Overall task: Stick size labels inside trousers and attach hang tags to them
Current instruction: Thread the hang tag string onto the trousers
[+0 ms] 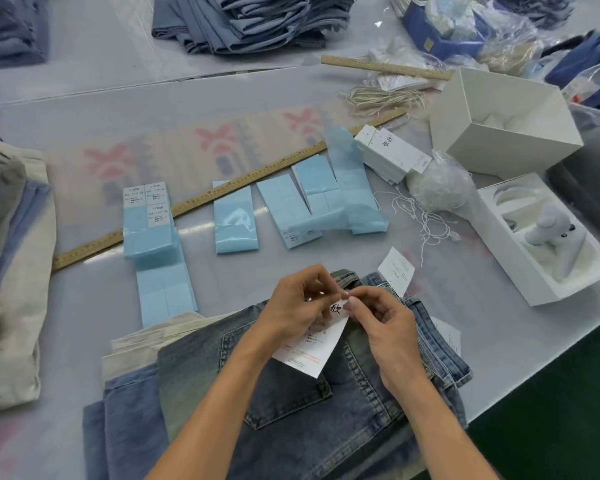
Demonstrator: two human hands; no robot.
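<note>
Desk (84, 341), near edge, ctr: jeans (291, 410) stacked, hang tag (312, 344) above them betw. left hand (291, 306) & right hand (381, 323). Behind jeans: label sheets (236, 216) in a row L to R, long ruler (222, 192) diagonal behind them; tag stack (388, 154) at row's R end. Far R: open box (499, 133), tray (541, 244) in front of it; folded trousers (250, 22) at desk's back.
</note>
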